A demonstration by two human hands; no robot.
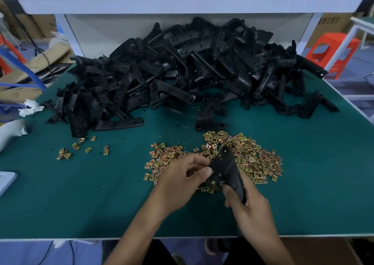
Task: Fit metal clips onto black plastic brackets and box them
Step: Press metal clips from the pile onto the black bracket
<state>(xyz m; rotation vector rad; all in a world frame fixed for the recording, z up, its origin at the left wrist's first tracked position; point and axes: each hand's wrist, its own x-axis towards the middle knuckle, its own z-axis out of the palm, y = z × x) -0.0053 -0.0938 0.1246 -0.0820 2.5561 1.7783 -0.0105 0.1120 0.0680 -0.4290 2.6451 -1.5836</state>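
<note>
Green matte bench [81, 204] — left hand [178, 184] and right hand [251, 210] grip one black bracket [224, 165] over brassy square clips [257, 159].

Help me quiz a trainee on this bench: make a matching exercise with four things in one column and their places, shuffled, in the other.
Things
1. held bracket
2. bracket pile
3. small clip scatter
4. orange stool

Places
A. off the table, far right
B. at the back of the green mat, below the shelf
C. gripped by left hand and right hand, above the big clip heap
D. on the mat's left part, apart from the main heap

Pairs: 1-C, 2-B, 3-D, 4-A
</note>
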